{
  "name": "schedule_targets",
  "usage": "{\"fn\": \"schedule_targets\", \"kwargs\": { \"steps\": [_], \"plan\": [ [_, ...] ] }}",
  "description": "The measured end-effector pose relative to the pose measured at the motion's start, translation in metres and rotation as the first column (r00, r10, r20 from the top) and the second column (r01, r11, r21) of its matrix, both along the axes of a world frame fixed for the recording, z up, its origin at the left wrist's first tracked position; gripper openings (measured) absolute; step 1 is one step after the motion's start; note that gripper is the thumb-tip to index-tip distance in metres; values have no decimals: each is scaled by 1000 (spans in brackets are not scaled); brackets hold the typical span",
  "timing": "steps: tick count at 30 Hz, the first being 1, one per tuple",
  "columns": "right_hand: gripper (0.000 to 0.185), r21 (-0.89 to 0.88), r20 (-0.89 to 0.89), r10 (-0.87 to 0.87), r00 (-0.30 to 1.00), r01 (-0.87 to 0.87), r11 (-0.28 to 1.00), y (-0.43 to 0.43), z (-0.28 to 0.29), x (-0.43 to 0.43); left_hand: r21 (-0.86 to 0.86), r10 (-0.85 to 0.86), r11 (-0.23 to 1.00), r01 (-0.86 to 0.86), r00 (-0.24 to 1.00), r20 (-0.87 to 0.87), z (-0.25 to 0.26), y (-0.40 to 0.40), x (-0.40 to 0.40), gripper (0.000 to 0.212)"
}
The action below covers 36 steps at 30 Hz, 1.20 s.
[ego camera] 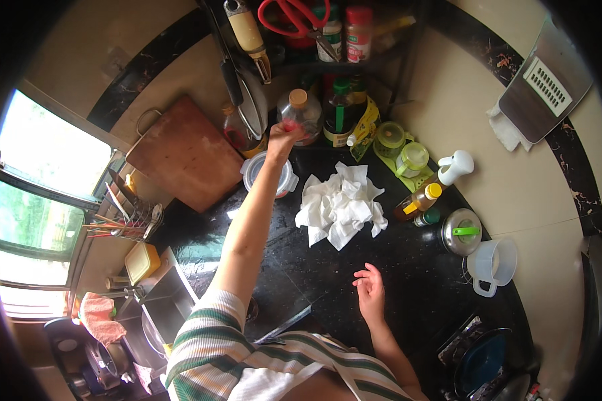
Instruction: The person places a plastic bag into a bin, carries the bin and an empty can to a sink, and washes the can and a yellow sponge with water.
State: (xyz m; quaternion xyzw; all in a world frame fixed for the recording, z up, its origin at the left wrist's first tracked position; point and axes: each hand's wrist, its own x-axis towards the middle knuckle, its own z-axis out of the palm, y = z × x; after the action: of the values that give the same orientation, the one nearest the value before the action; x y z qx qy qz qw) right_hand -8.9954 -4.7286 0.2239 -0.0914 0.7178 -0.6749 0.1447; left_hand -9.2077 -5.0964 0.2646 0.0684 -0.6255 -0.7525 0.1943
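Note:
My left hand (284,138) reaches far forward to a clear glass bottle with a cork stopper (299,98) under the shelf. Its fingers overlap a pinkish-red patch at the front of the bottle, and whether they grip anything is unclear. Below my left forearm sits a round food container with a clear clip lid (281,183), partly hidden by the arm. My right hand (370,290) hovers over the black countertop (301,270), fingers loosely curled and apart, holding nothing. A heap of crumpled white paper towels (340,205) lies ahead of it.
A wooden cutting board (188,153) leans at the left, above a sink (168,293). Red-handled scissors (296,20) hang at the shelf. Along the right stand green-lidded jars (413,158), an oil bottle (421,200), a steel pot (460,233), a plastic measuring jug (491,265) and a blue pan (481,361).

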Motion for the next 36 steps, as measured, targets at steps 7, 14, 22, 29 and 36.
{"fn": "schedule_targets", "kwargs": {
  "steps": [7, 14, 22, 29, 36],
  "plan": [
    [44, -39, 16, 33, 999, -32, 999, -11, -1, 0, 45, -39, 998, 34, 992, 121, 39, 17, 34, 9],
    [42, -91, 5, 68, 998, -67, 994, -27, 13, 2, 134, -277, 956, 260, 953, 124, 65, 39, 60, 9],
    [29, -78, -151, 0, 988, -12, 997, -7, 65, -21, 273, -522, 839, 471, 838, 158, 115, 94, 107, 14],
    [40, -40, -651, -20, 759, -9, 999, -14, 213, -67, 84, -575, 796, 599, 707, 412, 159, 120, 209, 39],
    [36, 363, -723, 442, 531, -253, 897, -77, 271, -2, 68, -491, 821, 567, 641, 590, 209, 113, 339, 44]
  ]
}}
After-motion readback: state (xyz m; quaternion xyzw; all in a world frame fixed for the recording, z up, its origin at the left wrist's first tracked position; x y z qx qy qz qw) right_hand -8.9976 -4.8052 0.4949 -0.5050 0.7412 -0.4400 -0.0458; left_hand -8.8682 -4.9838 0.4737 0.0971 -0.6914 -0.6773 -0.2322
